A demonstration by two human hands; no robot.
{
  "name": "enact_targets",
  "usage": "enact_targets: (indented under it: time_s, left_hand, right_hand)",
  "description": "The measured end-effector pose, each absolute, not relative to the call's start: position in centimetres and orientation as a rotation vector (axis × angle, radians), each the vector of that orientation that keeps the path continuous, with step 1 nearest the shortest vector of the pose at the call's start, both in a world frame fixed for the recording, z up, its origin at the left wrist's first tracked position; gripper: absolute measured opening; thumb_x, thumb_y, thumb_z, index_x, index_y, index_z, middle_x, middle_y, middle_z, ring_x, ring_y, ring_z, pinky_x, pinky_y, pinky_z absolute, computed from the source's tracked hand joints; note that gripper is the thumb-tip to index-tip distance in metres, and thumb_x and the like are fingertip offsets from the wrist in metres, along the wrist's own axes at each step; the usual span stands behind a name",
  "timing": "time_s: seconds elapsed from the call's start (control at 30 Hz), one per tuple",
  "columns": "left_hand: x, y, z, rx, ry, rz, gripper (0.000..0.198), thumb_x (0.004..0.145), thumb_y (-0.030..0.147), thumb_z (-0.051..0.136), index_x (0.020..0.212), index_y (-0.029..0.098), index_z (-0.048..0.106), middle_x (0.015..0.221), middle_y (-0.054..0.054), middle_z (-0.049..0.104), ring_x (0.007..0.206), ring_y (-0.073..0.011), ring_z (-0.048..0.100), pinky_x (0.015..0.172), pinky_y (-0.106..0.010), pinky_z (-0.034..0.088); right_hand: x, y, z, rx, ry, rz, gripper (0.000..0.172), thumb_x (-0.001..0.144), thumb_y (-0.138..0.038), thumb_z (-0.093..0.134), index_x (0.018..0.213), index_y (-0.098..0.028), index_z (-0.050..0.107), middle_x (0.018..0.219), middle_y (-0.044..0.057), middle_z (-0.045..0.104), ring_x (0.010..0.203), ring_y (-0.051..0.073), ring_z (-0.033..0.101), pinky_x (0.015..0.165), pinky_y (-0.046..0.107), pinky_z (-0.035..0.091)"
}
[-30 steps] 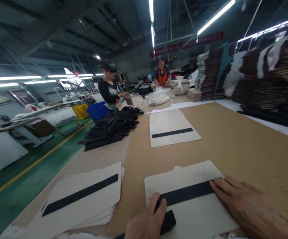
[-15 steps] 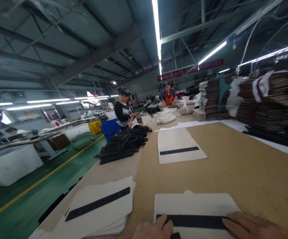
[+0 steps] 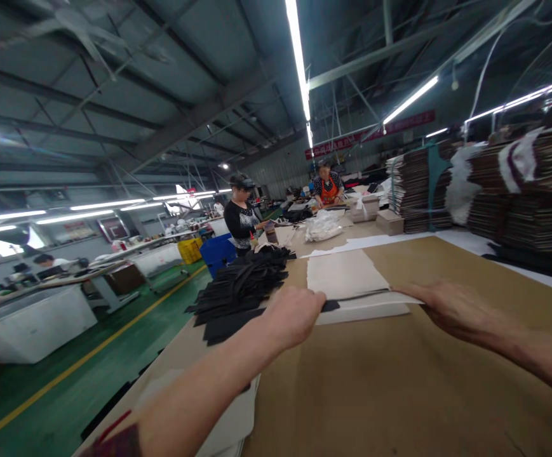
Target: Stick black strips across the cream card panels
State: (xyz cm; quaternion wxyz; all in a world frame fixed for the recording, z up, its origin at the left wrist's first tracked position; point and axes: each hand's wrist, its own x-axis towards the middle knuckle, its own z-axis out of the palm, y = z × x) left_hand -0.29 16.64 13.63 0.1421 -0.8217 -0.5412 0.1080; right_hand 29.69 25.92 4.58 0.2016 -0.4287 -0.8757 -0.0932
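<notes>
1. You are stretching both bare arms forward over a long worktable [image 3: 399,381] that is covered in brown cardboard.
2. Your left hand [image 3: 295,314] is closing its fingers into a loose fist and pinching the left end of a pale board [image 3: 345,276].
3. Your right hand [image 3: 447,304] is lying at the board's right end with its fingers pressed together and pointing left. Whether it is gripping the edge or only resting on it cannot be told.
4. The pale board is sitting between your two hands, towards the far middle of the table. It is seen almost edge-on, so whether it is lifted or lying flat cannot be told.
5. A black strip [image 3: 356,296] is running across the board from one hand to the other, with its left end showing just beside your left thumb.
6. A heap of black strips [image 3: 247,282] is lying on the table's left side, just beyond your left hand.
7. A stack of pale boards [image 3: 230,419] is showing at the near left edge, partly hidden under your left forearm.
8. A person in a dark top [image 3: 240,219] is standing at the table's left side, farther along, beside a blue bin [image 3: 218,251].
9. A person in an orange apron [image 3: 326,187] is working at the far end, behind a clear plastic bag [image 3: 323,225].
10. Tall stacks of dark sheets [image 3: 518,184] are lining the right side.
</notes>
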Motion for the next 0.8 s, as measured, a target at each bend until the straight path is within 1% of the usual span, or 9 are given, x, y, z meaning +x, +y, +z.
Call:
enact_targets:
  time_s: [0.07, 0.13, 0.17, 0.23, 0.33, 0.47, 0.6, 0.8]
  left_hand:
    - [-0.8, 19.9, 11.6, -2.316, -1.602, 0.26, 0.035, 0.085, 0.006, 0.044, 0.116, 0.019, 0.054, 0.113, -0.013, 0.068, 0.101, -0.0287, 0.067, 0.086, -0.043, 0.054]
    - [-1.1, 22.4, 8.6, -2.306, -1.645, 0.273, 0.035, 0.088, 0.006, 0.042, 0.119, 0.017, 0.052, 0.118, -0.014, 0.065, 0.102, -0.0274, 0.067, 0.085, -0.04, 0.054]
    - [-1.1, 23.3, 6.9, -2.314, -1.662, 0.295, 0.033, 0.089, 0.007, 0.042, 0.118, 0.017, 0.053, 0.117, -0.014, 0.064, 0.1, -0.0274, 0.068, 0.083, -0.039, 0.055]
    - [-1.3, 24.5, 3.7, -2.333, -1.701, 0.35, 0.029, 0.089, 0.008, 0.043, 0.113, 0.015, 0.057, 0.113, -0.014, 0.066, 0.095, -0.0267, 0.069, 0.077, -0.036, 0.056]
    - [-1.5, 25.3, 0.4, -2.291, -1.771, 0.36, 0.033, 0.09, 0.007, 0.04, 0.117, 0.011, 0.058, 0.117, -0.018, 0.064, 0.095, -0.0267, 0.07, 0.077, -0.035, 0.057]
    - [-1.6, 25.8, -1.0, -2.263, -1.797, 0.367, 0.037, 0.09, 0.006, 0.039, 0.123, 0.009, 0.057, 0.119, -0.021, 0.063, 0.099, -0.027, 0.068, 0.079, -0.035, 0.056]
    - [-1.5, 25.8, -1.4, -2.213, -1.827, 0.383, 0.044, 0.093, 0.006, 0.035, 0.135, 0.007, 0.049, 0.128, -0.028, 0.057, 0.1, -0.0269, 0.068, 0.077, -0.034, 0.056]
    - [-1.8, 25.0, -2.0, -2.173, -1.865, 0.394, 0.048, 0.094, 0.008, 0.035, 0.141, 0.01, 0.043, 0.134, -0.029, 0.052, 0.101, -0.0278, 0.069, 0.078, -0.035, 0.057]
  right_hand:
    - [28.7, 28.6, 3.4, -1.193, -2.449, -0.317, 0.057, 0.087, -0.007, 0.032, 0.135, -0.027, 0.057, 0.129, 0.009, 0.064, 0.108, 0.028, 0.064, 0.088, 0.043, 0.052]
    - [27.9, 31.1, 0.9, -1.18, -2.434, -0.323, 0.055, 0.089, -0.007, 0.03, 0.135, -0.021, 0.057, 0.137, 0.012, 0.058, 0.12, 0.029, 0.057, 0.098, 0.047, 0.047]
    - [27.5, 32.1, -0.7, -1.184, -2.433, -0.305, 0.055, 0.088, -0.007, 0.029, 0.133, -0.02, 0.059, 0.138, 0.012, 0.057, 0.123, 0.03, 0.055, 0.101, 0.048, 0.045]
    - [27.1, 33.6, -3.9, -1.217, -2.449, -0.224, 0.056, 0.087, -0.005, 0.03, 0.13, -0.021, 0.062, 0.137, 0.011, 0.058, 0.123, 0.028, 0.056, 0.102, 0.048, 0.045]
    - [27.0, 34.8, -7.3, -1.249, -2.443, -0.121, 0.056, 0.085, -0.005, 0.033, 0.13, -0.019, 0.063, 0.138, 0.012, 0.057, 0.124, 0.028, 0.056, 0.104, 0.046, 0.045]
    - [27.1, 34.9, -8.5, -1.255, -2.428, -0.097, 0.058, 0.084, -0.006, 0.035, 0.133, -0.021, 0.06, 0.14, 0.01, 0.055, 0.127, 0.028, 0.053, 0.106, 0.047, 0.044]
    - [27.3, 34.7, -8.4, -1.237, -2.412, -0.14, 0.063, 0.081, -0.002, 0.031, 0.134, -0.022, 0.059, 0.14, 0.007, 0.055, 0.13, 0.025, 0.05, 0.109, 0.047, 0.041]
    - [27.5, 34.4, -9.0, -1.131, -2.433, -0.175, 0.061, 0.079, -0.002, 0.035, 0.128, -0.02, 0.064, 0.134, 0.009, 0.06, 0.124, 0.024, 0.056, 0.106, 0.044, 0.046]
